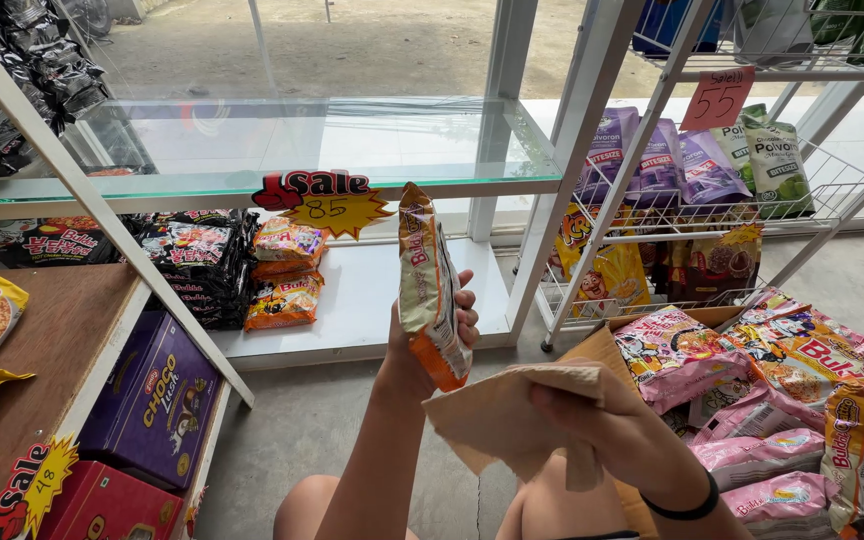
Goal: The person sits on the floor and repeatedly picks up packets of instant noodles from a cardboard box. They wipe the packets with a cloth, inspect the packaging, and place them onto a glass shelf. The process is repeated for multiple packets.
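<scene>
Orange-ended noodle packet [430, 290], centre of the head view, stands upright, clamped in the left hand [432, 335]. Right hand [592, 415], lower centre, pinches the cardboard box flap [512, 415]. Step in hand: shelving stock. Next move likely calls for reaching the white shelf [372, 290] beside stacked packets [287, 275].

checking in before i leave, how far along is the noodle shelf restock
Early. Done: a few orange packs lie on the white shelf beside stacked black packs. In hand: left hand has its grip on one noodle packet; right hand holds the carton flap. Left: the cardboard box is full of pink packets.
</scene>
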